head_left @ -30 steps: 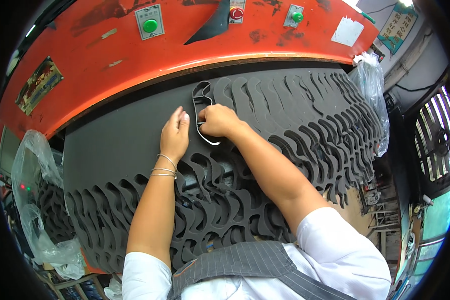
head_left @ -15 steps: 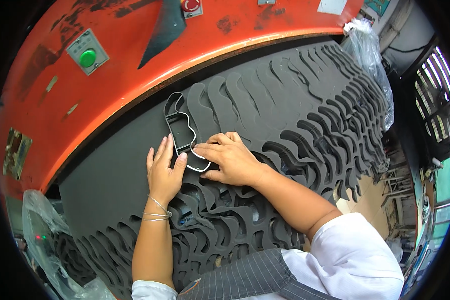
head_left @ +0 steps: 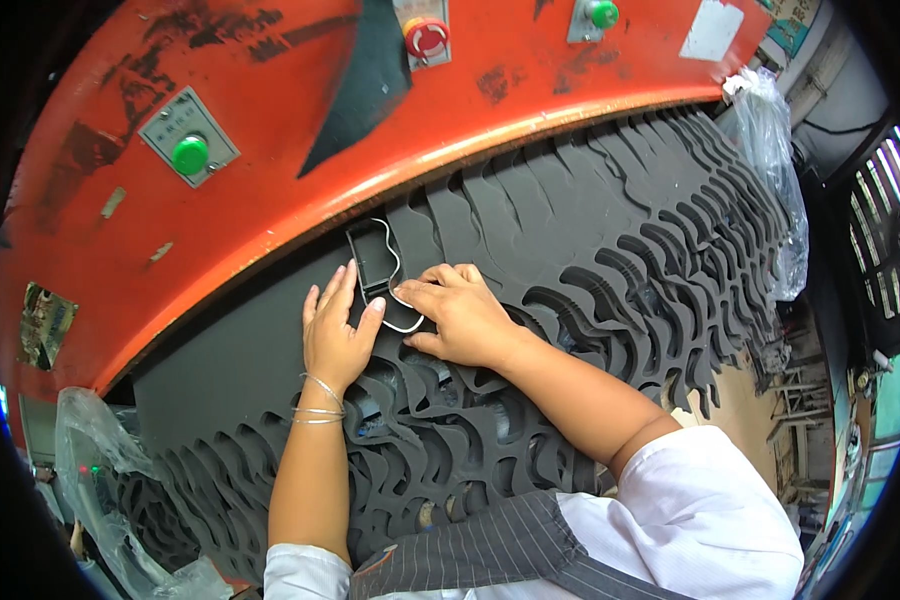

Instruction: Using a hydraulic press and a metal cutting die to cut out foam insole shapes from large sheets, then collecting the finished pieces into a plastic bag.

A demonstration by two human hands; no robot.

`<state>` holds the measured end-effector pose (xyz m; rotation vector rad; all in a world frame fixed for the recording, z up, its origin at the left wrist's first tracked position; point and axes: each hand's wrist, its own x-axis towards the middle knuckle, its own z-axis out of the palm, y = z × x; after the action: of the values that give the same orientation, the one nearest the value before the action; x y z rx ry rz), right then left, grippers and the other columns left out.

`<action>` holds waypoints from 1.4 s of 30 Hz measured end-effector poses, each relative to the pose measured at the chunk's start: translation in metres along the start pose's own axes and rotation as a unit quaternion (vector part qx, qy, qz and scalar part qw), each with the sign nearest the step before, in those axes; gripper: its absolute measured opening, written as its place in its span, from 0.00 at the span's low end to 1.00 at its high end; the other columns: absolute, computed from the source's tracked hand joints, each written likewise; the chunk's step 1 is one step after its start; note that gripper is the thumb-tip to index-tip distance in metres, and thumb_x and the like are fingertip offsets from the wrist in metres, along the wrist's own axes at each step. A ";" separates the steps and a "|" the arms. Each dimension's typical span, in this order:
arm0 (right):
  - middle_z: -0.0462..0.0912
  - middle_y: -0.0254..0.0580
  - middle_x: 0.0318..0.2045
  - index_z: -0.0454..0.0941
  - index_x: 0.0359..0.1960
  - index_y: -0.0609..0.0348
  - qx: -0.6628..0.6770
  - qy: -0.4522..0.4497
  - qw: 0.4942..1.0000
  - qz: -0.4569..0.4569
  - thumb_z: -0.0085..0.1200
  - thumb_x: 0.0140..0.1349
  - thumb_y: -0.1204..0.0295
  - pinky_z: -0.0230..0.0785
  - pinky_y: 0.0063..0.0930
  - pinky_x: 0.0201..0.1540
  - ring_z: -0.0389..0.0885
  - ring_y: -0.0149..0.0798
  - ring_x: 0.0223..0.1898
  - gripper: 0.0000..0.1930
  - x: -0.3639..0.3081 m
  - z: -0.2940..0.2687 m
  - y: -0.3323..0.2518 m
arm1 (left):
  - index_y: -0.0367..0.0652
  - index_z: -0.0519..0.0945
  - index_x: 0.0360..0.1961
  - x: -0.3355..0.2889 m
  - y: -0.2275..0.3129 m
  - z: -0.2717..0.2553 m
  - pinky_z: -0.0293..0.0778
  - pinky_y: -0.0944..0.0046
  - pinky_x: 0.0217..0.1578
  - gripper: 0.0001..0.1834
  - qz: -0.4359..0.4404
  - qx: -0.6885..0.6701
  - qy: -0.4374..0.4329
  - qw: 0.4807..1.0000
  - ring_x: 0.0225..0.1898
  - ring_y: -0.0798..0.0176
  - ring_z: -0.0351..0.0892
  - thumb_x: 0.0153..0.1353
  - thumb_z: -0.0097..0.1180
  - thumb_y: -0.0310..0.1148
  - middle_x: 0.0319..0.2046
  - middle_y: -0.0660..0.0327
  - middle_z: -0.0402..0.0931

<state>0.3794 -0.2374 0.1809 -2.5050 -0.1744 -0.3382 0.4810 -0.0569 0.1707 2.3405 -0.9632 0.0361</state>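
Observation:
A metal cutting die (head_left: 375, 288), a wavy-edged outline with dark crossbars, rests on a thick dark grey foam sheet (head_left: 220, 365). Its far end is hidden by the machine's front edge. Along the die's left side lies my left hand (head_left: 335, 340), fingers stretched and thumb apart, touching it. My right hand (head_left: 465, 325) is closed on the die's near right edge, fingertips inside the outline and thumb at its near end. To the right and nearer me, wavy slots and thin strips are cut through the foam.
An orange-red press (head_left: 270, 205) spans the far side, with green buttons (head_left: 190, 155) and a red knob (head_left: 426, 38). Clear plastic film (head_left: 770, 150) hangs at the far right, more plastic (head_left: 85, 440) at the left. Cut foam strips (head_left: 670, 320) droop over the right edge.
The press's front edge now sits nearer my hands in view and covers the die's far end, which showed before. Both hands have stayed on the die.

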 end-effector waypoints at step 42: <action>0.76 0.35 0.30 0.77 0.32 0.55 -0.102 -0.186 0.970 -0.120 0.62 0.50 0.49 0.64 0.34 0.40 0.74 0.40 0.38 0.21 -0.087 -0.045 -0.120 | 0.45 0.81 0.21 -0.175 0.061 -0.119 0.66 0.53 0.44 0.10 -0.065 0.085 0.021 0.994 0.37 0.53 0.72 0.53 0.60 0.38 0.24 0.62 0.77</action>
<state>0.2627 -0.1697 0.2577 -2.7362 -0.6249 0.0276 0.3359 0.0846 0.2575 2.5444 -0.8133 0.1184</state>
